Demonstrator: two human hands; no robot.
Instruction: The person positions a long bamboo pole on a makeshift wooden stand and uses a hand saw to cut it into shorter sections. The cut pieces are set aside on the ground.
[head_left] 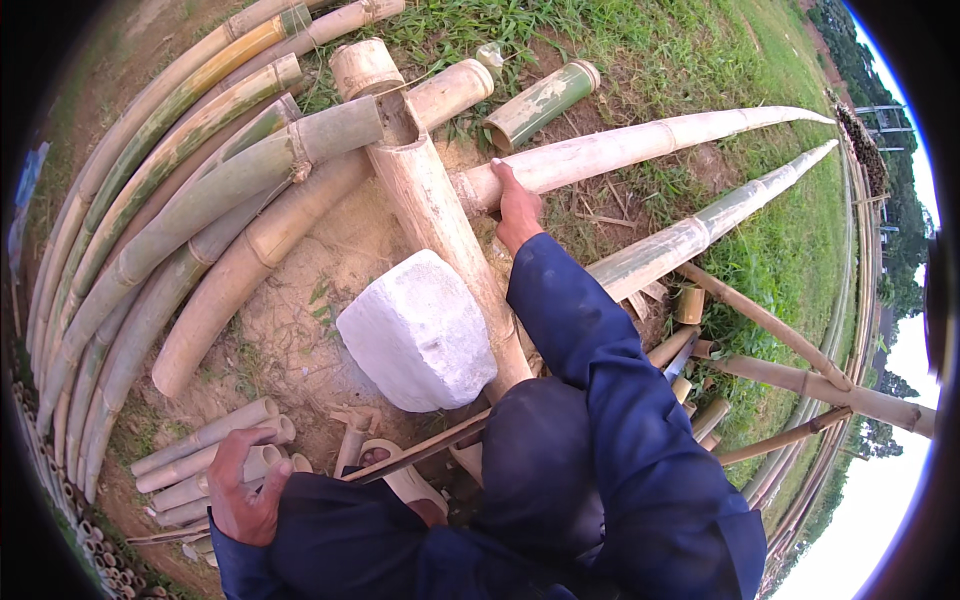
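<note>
My right hand [518, 208] is closed on the near end of a long, pale bamboo pole [640, 148], its thumb along the top. That end lies beside a thick, notched bamboo length [430, 205]. A grey-green bamboo pole [220, 200] has its end at the notch. A large whitish stone [425, 330] sits against the notched length, left of my knee. Low on the left, my left hand [245, 492] has curved fingers apart from the thumb and nothing visible between them. It is next to several short bamboo pieces [215, 440].
Several long bamboo poles [120, 200] lie in a curved row on the left. A short green bamboo section [543, 105] rests on the grass. Another pole [700, 235] and a bamboo frame [800, 380] stand to the right. A thin strip [425, 445] crosses beside my knee.
</note>
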